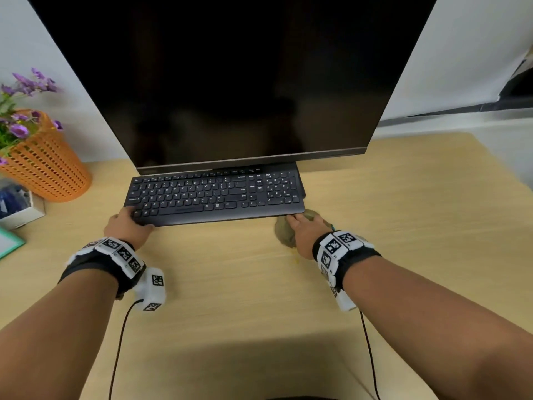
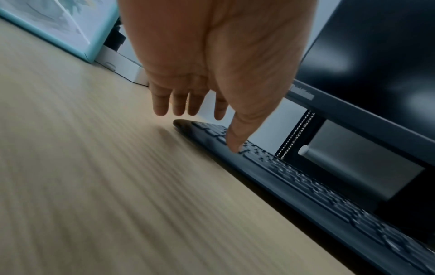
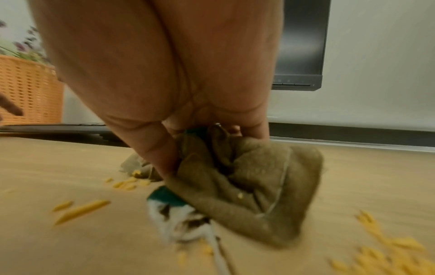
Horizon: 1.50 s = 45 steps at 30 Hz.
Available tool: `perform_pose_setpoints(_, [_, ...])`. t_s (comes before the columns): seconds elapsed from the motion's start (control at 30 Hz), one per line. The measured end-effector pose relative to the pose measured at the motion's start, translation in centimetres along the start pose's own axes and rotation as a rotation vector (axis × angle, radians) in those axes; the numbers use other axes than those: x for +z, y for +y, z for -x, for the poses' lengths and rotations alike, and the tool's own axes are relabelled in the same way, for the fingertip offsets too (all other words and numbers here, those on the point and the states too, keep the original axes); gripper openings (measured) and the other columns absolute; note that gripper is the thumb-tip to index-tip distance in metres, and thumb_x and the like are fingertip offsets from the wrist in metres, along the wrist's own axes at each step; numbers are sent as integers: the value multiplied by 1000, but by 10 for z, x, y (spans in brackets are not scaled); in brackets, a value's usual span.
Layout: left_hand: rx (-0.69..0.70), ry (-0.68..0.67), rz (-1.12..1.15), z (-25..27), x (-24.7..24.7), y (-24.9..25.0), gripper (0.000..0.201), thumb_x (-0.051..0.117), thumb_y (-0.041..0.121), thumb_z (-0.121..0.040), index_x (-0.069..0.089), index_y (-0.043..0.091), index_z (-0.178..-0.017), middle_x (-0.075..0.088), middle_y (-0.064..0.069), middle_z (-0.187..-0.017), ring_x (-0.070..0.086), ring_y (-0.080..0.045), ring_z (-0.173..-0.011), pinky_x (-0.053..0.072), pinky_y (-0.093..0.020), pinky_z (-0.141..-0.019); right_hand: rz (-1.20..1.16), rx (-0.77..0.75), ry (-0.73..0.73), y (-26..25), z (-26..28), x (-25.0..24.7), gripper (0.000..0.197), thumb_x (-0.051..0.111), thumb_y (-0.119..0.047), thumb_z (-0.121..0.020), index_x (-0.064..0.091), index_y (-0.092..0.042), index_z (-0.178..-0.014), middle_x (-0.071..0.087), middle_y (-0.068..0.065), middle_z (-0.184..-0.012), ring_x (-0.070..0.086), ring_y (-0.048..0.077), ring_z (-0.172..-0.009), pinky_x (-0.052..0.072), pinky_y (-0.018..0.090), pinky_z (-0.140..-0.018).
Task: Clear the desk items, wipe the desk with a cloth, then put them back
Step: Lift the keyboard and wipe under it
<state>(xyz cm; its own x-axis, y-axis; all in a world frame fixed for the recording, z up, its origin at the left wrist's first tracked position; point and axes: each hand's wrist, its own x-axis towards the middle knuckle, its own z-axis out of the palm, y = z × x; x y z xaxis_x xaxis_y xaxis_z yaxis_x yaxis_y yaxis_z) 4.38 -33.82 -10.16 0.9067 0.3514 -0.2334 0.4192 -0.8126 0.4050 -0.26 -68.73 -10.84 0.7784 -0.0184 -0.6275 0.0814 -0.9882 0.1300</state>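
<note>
A black keyboard [image 1: 215, 194] lies on the wooden desk [image 1: 230, 284] under the monitor [image 1: 230, 82]. My left hand [image 1: 131, 217] is at its front left corner. In the left wrist view the thumb tip touches the keys of the keyboard [image 2: 306, 186], while the fingers [image 2: 179, 104] hang fairly straight past the corner. My right hand [image 1: 297, 222] sits at the keyboard's front right corner and grips a bunched brown cloth [image 1: 284, 235]. The right wrist view shows this cloth [image 3: 254, 182] with a teal and white part, pressed on the desk by my right hand [image 3: 200, 141].
Yellow crumbs [image 3: 82, 210] lie scattered on the desk around the cloth. An orange mesh basket [image 1: 49, 166] with purple flowers stands at the back left. In front of it are a white box [image 1: 20, 206] and a teal-framed picture [image 1: 8, 243].
</note>
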Motion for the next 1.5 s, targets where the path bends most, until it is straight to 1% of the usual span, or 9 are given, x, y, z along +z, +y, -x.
perform_pose_setpoints(0.27, [-42, -36, 136, -25, -12, -15, 67, 65, 23, -87, 30, 11, -144, 49, -19, -136, 49, -38, -121, 40, -42, -98, -305, -111, 133, 5, 32, 0, 60, 58, -11, -84, 43, -45, -131, 46, -1, -133, 49, 26, -111, 44, 36, -98])
perform_pose_setpoints(0.4, [-47, -61, 124, -35, -20, -26, 67, 65, 23, -87, 34, 7, -144, 48, -20, -138, 47, -37, -125, 37, -42, -101, -331, -53, 97, 6, 58, -15, 57, 41, 5, -85, 56, -30, -128, 54, 3, -133, 52, 23, -117, 43, 31, -99])
perform_pose_setpoints(0.5, [-37, -103, 90, -40, -26, -30, 60, 67, 22, -85, 44, 6, -138, 54, -19, -133, 52, -36, -119, 41, -42, -103, -357, 61, 182, -5, 62, -26, 56, 39, 4, -87, 54, -26, -132, 51, 3, -137, 50, 23, -122, 41, 30, -102])
perform_pose_setpoints(0.67, [-28, -203, 75, -46, -25, -45, 36, 67, 20, -85, 60, 4, -117, 68, -17, -107, 64, -32, -99, 50, -39, -92, -204, 328, 15, -31, 36, -26, 39, 46, -15, -97, 47, -2, -134, 51, 12, -137, 50, 29, -125, 40, 34, -105])
perform_pose_setpoints(0.8, [-61, -327, 225, -35, -14, -48, 23, 68, 15, -86, 56, 5, -103, 67, -16, -85, 66, -28, -72, 59, -40, -73, -237, 424, 78, -39, 19, -18, 47, 52, -20, -94, 39, -8, -138, 44, 11, -142, 45, 29, -128, 39, 34, -104])
perform_pose_setpoints(0.87, [-72, -377, 289, -26, -7, -44, 20, 65, 11, -88, 51, 7, -101, 64, -14, -77, 62, -24, -60, 57, -31, -58, -257, 374, 119, -40, 14, -20, 51, 52, -17, -93, 36, -14, -140, 40, 6, -145, 43, 29, -128, 36, 35, -104])
perform_pose_setpoints(1.07, [-40, -373, 363, -21, -2, -35, 20, 64, 12, -89, 48, 9, -101, 64, -12, -72, 62, -23, -59, 56, -31, -60, -230, 121, 107, -45, 13, -26, 67, 52, -8, -89, 26, -27, -148, 33, 2, -149, 35, 32, -131, 37, 38, -107])
perform_pose_setpoints(1.23, [-60, -288, 465, -29, -5, -24, 6, 48, 5, -96, 51, 7, -90, 55, -10, -69, 56, -16, -46, 49, -20, -38, -344, -129, 216, -30, 42, -2, 62, 52, 3, -88, 49, -36, -136, 39, -3, -144, 44, 26, -128, 35, 27, -102])
perform_pose_setpoints(1.5, [-13, -359, 467, -34, 15, -11, 34, 41, 30, -101, 52, 1, -89, 60, -18, -70, 58, -28, -62, 53, -39, -70, -441, -46, 189, -10, 81, -9, 49, 37, -2, -95, 59, -32, -127, 58, -6, -121, 50, 8, -77, 40, 11, -67])
